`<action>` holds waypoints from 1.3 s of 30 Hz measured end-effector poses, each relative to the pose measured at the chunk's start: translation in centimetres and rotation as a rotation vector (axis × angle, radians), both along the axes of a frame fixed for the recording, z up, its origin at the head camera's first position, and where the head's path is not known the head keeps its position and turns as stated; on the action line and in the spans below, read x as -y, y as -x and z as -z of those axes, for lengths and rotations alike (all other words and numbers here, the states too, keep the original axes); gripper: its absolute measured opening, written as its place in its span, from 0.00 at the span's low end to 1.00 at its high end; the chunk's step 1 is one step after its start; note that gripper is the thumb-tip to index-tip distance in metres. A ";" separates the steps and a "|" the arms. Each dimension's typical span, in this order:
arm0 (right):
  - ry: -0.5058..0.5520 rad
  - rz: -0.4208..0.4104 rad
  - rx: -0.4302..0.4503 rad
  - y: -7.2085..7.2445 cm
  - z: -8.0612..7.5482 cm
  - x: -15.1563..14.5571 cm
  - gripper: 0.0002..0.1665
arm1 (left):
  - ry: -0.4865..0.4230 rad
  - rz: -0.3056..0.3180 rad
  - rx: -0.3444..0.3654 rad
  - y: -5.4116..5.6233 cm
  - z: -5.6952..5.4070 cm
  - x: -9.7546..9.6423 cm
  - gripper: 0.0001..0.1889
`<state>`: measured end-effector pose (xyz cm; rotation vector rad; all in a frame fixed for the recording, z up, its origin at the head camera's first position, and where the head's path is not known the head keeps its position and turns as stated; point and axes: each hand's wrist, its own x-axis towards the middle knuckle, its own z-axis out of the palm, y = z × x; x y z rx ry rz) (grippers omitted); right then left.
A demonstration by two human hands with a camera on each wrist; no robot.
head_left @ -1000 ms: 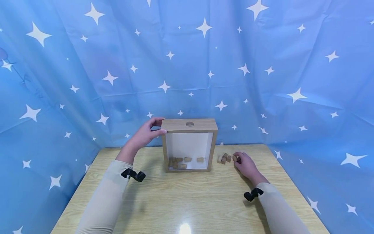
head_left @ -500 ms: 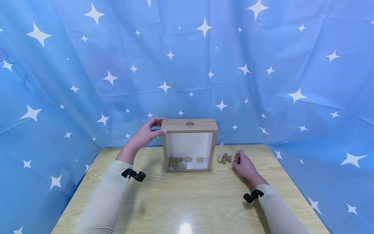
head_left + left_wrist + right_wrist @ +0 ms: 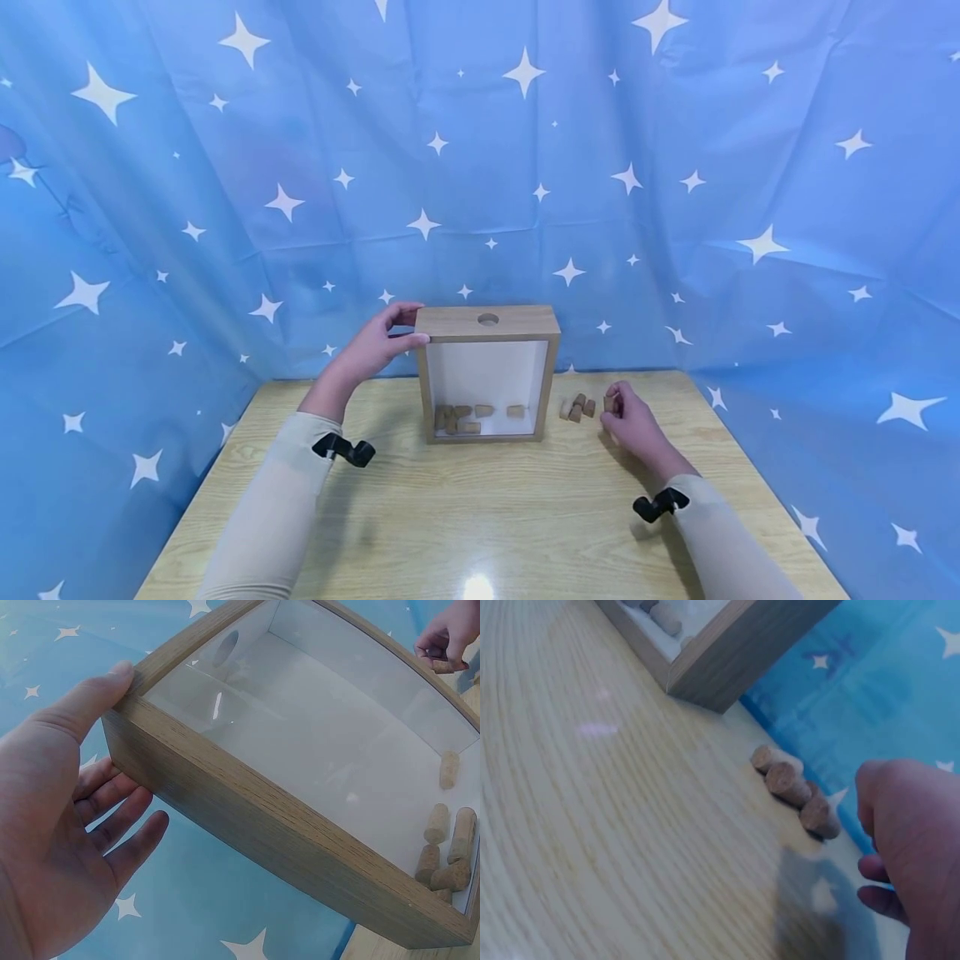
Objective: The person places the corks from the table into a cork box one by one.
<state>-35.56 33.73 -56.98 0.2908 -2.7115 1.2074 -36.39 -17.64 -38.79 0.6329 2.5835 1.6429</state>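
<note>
Right of the box (image 3: 517, 320) (upright), the right hand (image 3: 634, 422) pinches a cork (image 3: 608, 405).

Not a word, label, brand or number to be read here: none on the box (image 3: 486, 371), none on the corks (image 3: 787, 784), none on the table (image 3: 480, 500) or curtain (image 3: 480, 150)!

Low corks (image 3: 576, 412) stand between the right hand (image 3: 633, 423) and the upright box (image 3: 525, 318), with room to pass above or in front across the tabletop (image 3: 487, 508), while the left hand (image 3: 371, 343) blocks the box's upper left corner and the curtain (image 3: 480, 175) behind seems close.
</note>
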 end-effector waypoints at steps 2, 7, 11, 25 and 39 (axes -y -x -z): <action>0.015 -0.006 -0.004 0.0 -0.3 0.0 0.20 | 0.000 0.001 -0.001 0.0 0.0 0.0 0.38; 0.067 -0.015 0.010 -0.4 -1.4 0.4 0.21 | 0.000 0.002 -0.001 0.0 0.0 0.0 0.38; 0.067 -0.015 -0.013 -0.6 -2.6 0.8 0.22 | 0.001 0.002 -0.003 0.0 0.0 0.0 0.38; 0.138 -0.077 -0.123 -0.5 -6.1 3.0 0.18 | 0.002 0.002 -0.007 0.3 0.1 0.0 0.38; 0.245 -0.102 -0.289 -1.3 -10.7 5.6 0.11 | -0.008 0.002 -0.005 0.3 0.2 0.1 0.37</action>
